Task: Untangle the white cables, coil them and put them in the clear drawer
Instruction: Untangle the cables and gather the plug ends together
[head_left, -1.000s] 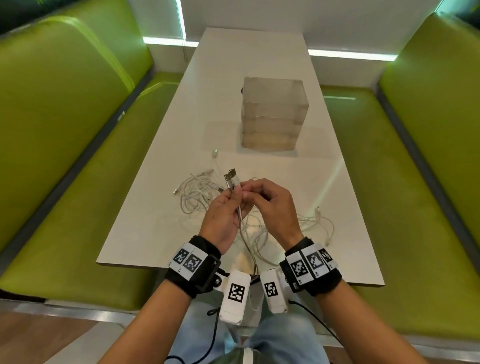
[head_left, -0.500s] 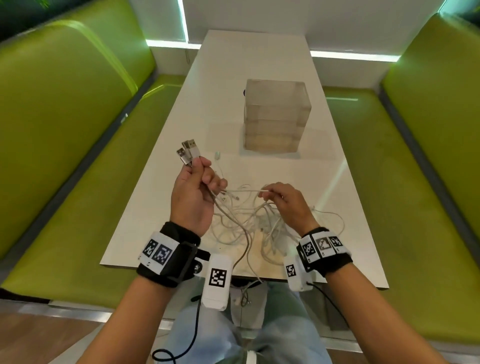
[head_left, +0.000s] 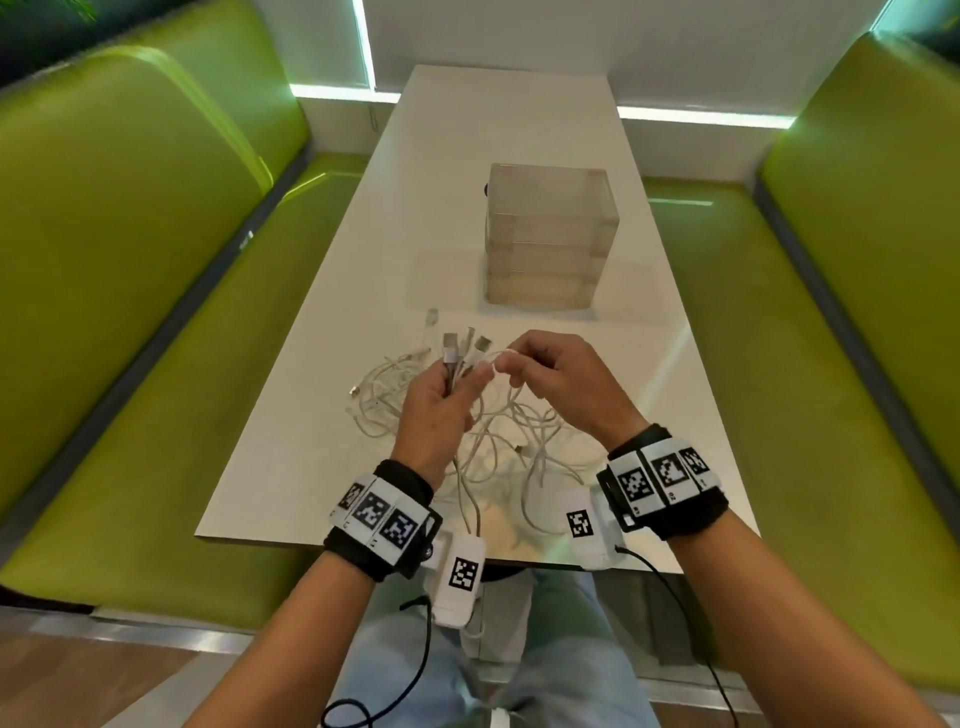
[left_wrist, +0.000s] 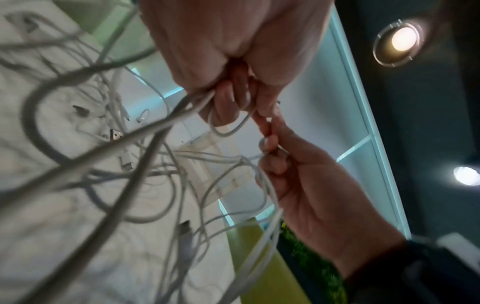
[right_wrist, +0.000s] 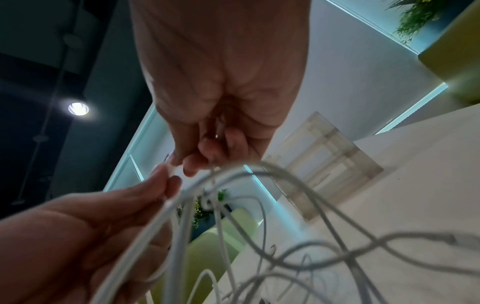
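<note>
Sorting plug ends one at a time looks like the step in hand, and the judgement is that it goes best if each strand is drawn out slowly and slack, since a hard pull would likely tighten the knots below.

Nearest, loops of the white cables spill toward the near edge of the desk, some strands hanging over it. Most of the tangle lies on the desk under and between the two hands, spreading left of them.

Above the heap, the left hand is curled round a bundle of cable ends. Their metal plugs stick up out of the fist and lean toward the far end of the desk, fanned a little apart, so the long axis of the held strands runs near to far and upward. The right hand pinches a single strand between thumb and fingertips, just beside the left thumb; that short stretch runs left to right between the hands. It seems wise to keep the bundle gripped firmly, so the freed ends do not slip back into the heap.

Farther off, well apart from the tangle, stands the clear drawer, a stacked unit at mid-desk with all its tiers closed; it has to be opened before any coil goes in.
</note>
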